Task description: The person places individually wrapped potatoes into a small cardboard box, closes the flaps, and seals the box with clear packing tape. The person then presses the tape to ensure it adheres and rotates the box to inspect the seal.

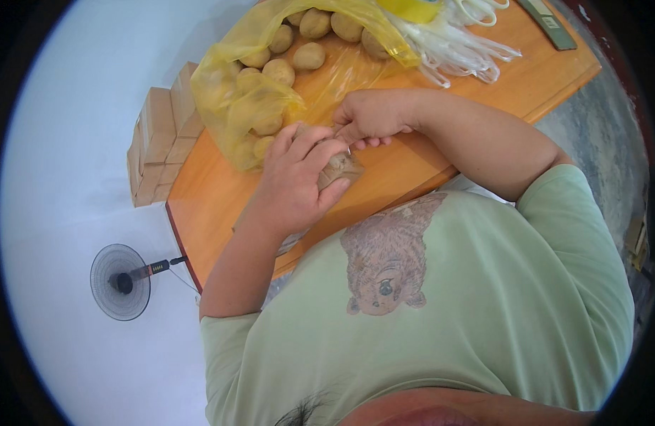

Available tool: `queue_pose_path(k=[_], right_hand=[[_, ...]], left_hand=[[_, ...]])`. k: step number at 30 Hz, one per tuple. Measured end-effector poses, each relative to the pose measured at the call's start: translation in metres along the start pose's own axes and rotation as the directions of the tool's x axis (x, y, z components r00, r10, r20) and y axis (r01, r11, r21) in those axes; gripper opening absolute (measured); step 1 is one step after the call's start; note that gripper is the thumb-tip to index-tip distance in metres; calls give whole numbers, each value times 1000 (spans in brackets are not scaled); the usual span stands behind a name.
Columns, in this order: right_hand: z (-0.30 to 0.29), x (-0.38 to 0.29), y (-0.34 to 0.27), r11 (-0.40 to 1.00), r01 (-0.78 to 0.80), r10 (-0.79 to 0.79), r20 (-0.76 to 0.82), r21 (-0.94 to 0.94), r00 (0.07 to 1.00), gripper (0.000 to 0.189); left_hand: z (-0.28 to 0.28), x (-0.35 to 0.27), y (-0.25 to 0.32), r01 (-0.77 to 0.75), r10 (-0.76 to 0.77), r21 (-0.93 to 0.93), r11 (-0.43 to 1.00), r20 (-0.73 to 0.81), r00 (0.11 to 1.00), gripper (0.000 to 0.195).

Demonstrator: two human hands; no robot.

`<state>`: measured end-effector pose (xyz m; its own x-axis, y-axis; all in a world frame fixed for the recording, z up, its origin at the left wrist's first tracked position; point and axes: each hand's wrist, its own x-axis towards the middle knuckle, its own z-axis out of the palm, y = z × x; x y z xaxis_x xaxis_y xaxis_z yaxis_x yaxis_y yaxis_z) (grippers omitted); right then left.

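Observation:
My left hand is curled over a small brown box-like thing, its fingers across the top and thumb along the near side. Against the far end of that thing, the bent fingers of my right hand press close together. Their tips are partly hidden, so what lies between them is unclear. A small pale glint shows beside them. Just beyond both hands, a translucent yellow plastic bag lies spread on the wooden table. In it are several round tan potatoes or fruits.
White plastic bags lie at the far right, with white looped handles, perhaps scissors, on them. A flat green object rests near the table's right edge. Cardboard boxes and a fan stand past the left edge.

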<state>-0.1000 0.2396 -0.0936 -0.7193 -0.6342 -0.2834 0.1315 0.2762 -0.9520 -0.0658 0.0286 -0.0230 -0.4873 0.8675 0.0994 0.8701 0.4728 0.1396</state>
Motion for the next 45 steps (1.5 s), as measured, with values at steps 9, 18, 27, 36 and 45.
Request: queue_pose_path(k=[9,18,27,36,45], right_hand=[[-2,6,4,1000,-19,20,-26,0,999,19],[-1,3,1,991,-35,39,-26,132,999,19],[4,5,-1,999,-13,17,-64,51,998,17],[9,7,-4,999,-17,21,-85,49,996,14],[11,9,-5,1000,-20,23,-116,23,993,13]], left_hand=[[1,1,1,13,-13,-13,1000,2,1000,42],[2,0,-1,28,-27,-40,999,9,1000,43],[-1,0,2,62,-61,-20,998,51,997,45],[1,0,3,37,-36,-22,999,17,999,44],[-1,-1,4,60,-61,6,998,80,995,42]])
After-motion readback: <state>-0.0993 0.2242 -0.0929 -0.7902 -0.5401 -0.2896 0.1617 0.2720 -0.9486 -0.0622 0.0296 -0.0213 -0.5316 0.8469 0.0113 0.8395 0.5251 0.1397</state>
